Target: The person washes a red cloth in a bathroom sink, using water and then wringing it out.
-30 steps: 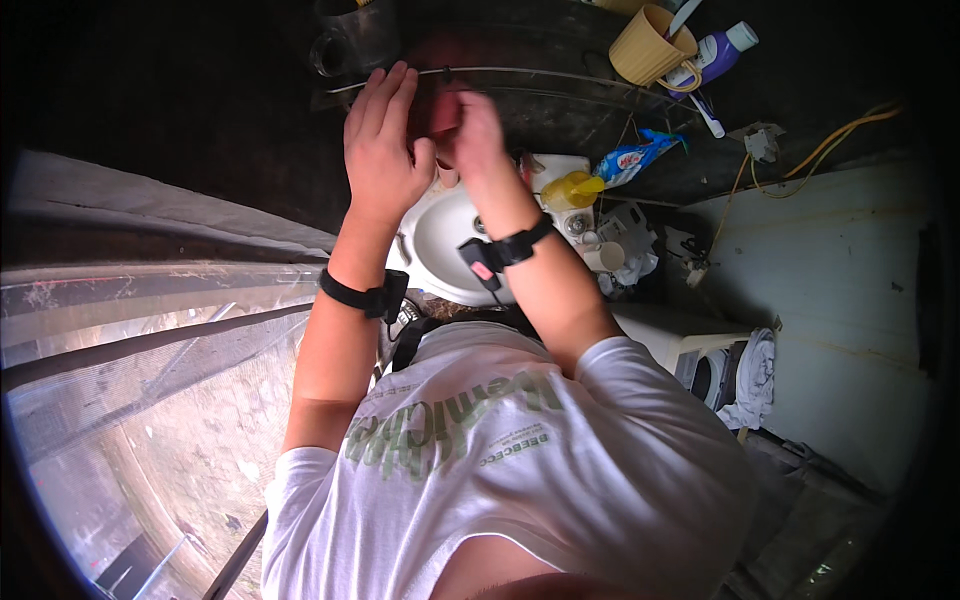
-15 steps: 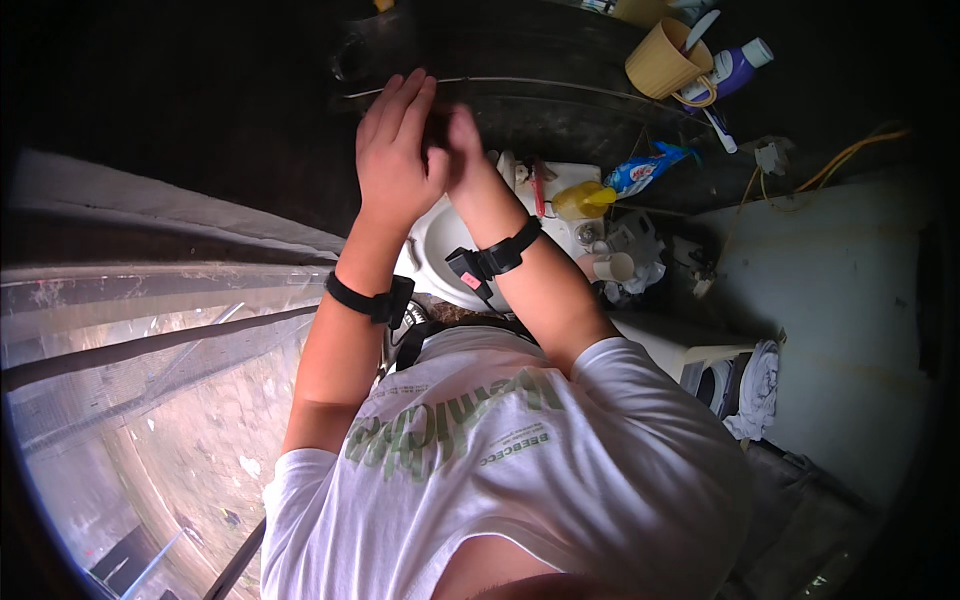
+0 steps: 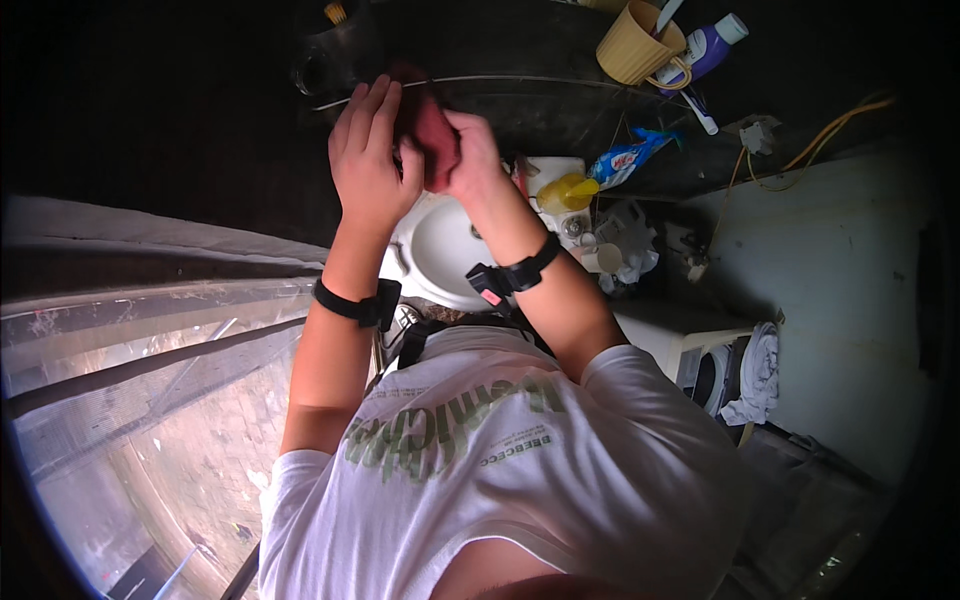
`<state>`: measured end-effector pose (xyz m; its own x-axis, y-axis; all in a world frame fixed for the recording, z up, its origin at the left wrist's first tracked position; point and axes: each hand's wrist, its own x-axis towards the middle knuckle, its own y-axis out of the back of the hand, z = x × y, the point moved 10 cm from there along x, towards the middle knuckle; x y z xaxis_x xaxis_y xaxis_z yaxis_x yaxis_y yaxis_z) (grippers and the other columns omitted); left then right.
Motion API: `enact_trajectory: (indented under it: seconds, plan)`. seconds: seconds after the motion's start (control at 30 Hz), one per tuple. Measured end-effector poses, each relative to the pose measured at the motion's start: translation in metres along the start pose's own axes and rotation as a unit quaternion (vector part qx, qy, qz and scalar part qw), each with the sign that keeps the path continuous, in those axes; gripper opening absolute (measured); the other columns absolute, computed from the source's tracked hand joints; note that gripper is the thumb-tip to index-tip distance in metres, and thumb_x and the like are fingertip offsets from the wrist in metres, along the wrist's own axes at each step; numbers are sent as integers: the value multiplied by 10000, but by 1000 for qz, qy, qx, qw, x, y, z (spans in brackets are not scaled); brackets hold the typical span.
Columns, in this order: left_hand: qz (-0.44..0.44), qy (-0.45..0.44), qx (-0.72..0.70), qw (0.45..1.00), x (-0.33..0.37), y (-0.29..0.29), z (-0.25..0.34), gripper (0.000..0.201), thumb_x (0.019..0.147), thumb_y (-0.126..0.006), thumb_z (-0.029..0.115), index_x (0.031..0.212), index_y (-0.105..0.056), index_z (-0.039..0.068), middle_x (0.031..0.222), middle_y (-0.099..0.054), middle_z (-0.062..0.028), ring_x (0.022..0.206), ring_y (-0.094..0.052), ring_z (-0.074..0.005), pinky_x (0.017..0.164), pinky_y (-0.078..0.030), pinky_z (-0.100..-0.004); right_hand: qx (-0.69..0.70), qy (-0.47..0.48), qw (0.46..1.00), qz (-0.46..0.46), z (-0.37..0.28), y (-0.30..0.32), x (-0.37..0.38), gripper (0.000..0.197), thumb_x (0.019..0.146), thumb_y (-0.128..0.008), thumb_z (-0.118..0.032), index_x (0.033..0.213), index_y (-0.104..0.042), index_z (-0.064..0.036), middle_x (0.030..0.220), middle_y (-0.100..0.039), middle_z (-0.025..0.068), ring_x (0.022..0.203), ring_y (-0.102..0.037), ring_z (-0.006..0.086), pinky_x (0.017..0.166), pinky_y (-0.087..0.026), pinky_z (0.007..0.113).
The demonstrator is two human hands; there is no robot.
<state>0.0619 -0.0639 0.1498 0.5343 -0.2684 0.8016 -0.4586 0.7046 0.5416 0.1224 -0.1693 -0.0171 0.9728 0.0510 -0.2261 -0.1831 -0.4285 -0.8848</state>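
Note:
A dark red cloth [image 3: 433, 140] is between my two hands, above the white washbasin [image 3: 450, 255]. My right hand [image 3: 476, 155] is closed on the cloth's right side. My left hand [image 3: 368, 150] lies against the cloth's left side, its fingers stretched out and the thumb apart. The cloth's far end fades into the dark background, and the left palm is hidden. Each forearm wears a black strap.
Right of the basin are a yellow bottle [image 3: 567, 194], a blue packet [image 3: 622, 165] and a white cup [image 3: 603, 259]. Farther back stand a beige mug [image 3: 636, 45] and a purple bottle [image 3: 705, 55]. Orange cables [image 3: 835, 135] run along the right wall. Window panes [image 3: 160, 400] stand at left.
The red cloth now shows plainly between my hands; before, only something dark showed there. My right hand has turned and lies farther from the left one. The whole view has shifted slightly.

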Motion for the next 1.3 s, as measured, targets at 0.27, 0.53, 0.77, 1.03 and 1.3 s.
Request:
enact_trajectory:
  seconds: [0.27, 0.53, 0.77, 1.03, 1.3]
  plan:
    - [-9, 11, 13, 1000, -1, 4, -2, 581, 853, -599, 103, 1429, -644, 41, 1477, -634, -169, 1406, -556, -392, 1178, -421, -483, 144, 176, 974, -28, -204, 104, -60, 441, 1009, -457, -217, 1363, -594, 6, 1332, -626, 247, 1121, -620, 371, 919, -536, 520]
    - [0, 3, -2, 1000, -3, 0, 3, 561, 887, -592, 144, 1437, -638, 49, 1490, -624, -157, 1419, -539, -397, 1186, -412, -487, 137, 194, 965, -111, -273, 133, -57, 341, 1064, -435, -203, 1300, -631, -52, 1271, -682, 172, 1143, -641, 383, 991, -502, 558]
    - [18, -3, 10, 1000, 2, -4, 6, 570, 847, -604, 135, 1407, -655, 39, 1460, -642, -146, 1398, -562, -387, 1164, -431, -484, 121, 256, 959, -5, -315, 143, -46, 354, 1031, -383, -207, 1233, -617, -36, 1182, -694, 159, 1039, -676, 332, 887, -540, 477]
    - [-1, 6, 21, 1000, -1, -2, 1, 565, 900, -568, 149, 1451, -624, 39, 1497, -616, -165, 1423, -526, -411, 1191, -397, -497, 123, 263, 957, -28, -291, 142, -68, 404, 1060, -365, -260, 1333, -607, -84, 1252, -684, 158, 1062, -658, 327, 875, -525, 471]
    - [-20, 14, 28, 999, -6, -1, -3, 570, 897, -574, 158, 1452, -623, 38, 1507, -608, -166, 1429, -518, -410, 1194, -395, -496, 154, 240, 957, -51, -283, 134, -75, 433, 1025, -378, -232, 1317, -599, -1, 1274, -666, 202, 1059, -644, 369, 897, -530, 512]
